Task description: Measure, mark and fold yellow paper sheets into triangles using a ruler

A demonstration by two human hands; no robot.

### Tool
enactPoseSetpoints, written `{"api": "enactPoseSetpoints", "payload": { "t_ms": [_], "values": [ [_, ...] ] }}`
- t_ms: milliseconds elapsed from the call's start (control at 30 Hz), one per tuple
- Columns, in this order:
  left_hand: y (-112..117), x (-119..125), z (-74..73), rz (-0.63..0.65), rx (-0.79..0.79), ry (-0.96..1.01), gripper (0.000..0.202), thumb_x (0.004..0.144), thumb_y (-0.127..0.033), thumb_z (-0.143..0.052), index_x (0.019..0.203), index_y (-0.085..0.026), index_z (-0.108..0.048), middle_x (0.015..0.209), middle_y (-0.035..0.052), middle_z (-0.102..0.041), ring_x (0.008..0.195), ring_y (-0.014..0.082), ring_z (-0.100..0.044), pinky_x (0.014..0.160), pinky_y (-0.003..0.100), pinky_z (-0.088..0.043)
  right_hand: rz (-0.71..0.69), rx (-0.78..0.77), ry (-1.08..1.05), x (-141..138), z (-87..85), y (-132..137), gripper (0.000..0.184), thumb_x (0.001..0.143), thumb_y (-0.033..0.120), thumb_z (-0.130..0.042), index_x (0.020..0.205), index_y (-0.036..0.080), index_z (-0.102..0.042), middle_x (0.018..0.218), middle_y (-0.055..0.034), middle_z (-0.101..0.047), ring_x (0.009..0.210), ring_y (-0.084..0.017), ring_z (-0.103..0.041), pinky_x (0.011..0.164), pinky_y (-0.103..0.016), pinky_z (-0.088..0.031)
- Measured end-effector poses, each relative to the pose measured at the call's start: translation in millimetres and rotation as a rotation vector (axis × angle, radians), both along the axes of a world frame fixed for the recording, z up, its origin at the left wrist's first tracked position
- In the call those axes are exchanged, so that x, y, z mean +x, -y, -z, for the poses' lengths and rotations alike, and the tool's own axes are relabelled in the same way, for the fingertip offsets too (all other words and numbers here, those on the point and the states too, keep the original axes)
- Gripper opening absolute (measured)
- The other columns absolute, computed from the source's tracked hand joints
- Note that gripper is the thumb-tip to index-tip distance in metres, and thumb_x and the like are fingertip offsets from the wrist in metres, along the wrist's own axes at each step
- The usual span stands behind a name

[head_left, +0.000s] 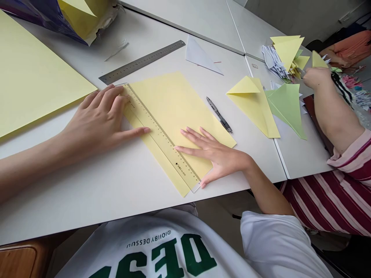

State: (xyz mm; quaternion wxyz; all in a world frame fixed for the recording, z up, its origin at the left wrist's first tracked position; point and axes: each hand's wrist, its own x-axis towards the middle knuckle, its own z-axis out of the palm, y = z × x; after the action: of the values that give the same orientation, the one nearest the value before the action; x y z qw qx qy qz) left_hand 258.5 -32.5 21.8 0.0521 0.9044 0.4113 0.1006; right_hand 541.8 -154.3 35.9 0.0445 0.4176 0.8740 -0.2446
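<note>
A sheet of yellow paper (171, 100) lies flat on the white table in front of me. Across it, slantwise along its left part, rests a clear plastic ruler (162, 135). My left hand (101, 116) presses on the ruler's far end, its thumb stretched out along the near side. Fingers spread, my right hand (213, 152) lies flat on the paper, with fingertips at the ruler's edge and the thumb by its near end. A dark pen (219, 115) lies just right of the sheet, apart from both hands.
Beyond the sheet are a steel ruler (142, 61) and a folded white paper (203, 58). A yellow paper stack (37, 81) sits left, below an opened package (78, 19). Folded yellow (257, 108) and green papers (286, 108) lie right, near a co-worker's arm (330, 108).
</note>
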Motion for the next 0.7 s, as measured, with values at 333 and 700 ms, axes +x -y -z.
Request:
{"api": "enactPoseSetpoints", "payload": {
  "t_ms": [333, 700],
  "values": [
    [-4, -10, 13.2, -0.025, 0.065, -0.016, 0.108, 0.079, -0.089, -0.012, 0.143, -0.005, -0.035, 0.156, 0.0187, -0.03, 0.148, 0.0309, -0.021, 0.123, 0.045, -0.015, 0.012, -0.054, 0.006, -6, 0.0, 2, 0.112, 0.069, 0.069, -0.074, 0.156, 0.032, -0.015, 0.164, -0.0029, 0.012, 0.152, -0.029, 0.01, 0.123, -0.051, 0.008],
    [-3, -16, 16.3, -0.027, 0.096, -0.003, 0.101, 0.081, -0.087, -0.018, 0.14, -0.008, -0.04, 0.155, 0.0179, -0.033, 0.147, 0.0312, -0.025, 0.123, 0.047, -0.02, 0.023, -0.123, 0.024, -10, -1.5, 3, 0.106, 0.073, 0.07, -0.069, 0.156, 0.037, -0.011, 0.163, 0.0019, 0.016, 0.152, -0.029, 0.012, 0.123, -0.053, 0.007]
  ]
}}
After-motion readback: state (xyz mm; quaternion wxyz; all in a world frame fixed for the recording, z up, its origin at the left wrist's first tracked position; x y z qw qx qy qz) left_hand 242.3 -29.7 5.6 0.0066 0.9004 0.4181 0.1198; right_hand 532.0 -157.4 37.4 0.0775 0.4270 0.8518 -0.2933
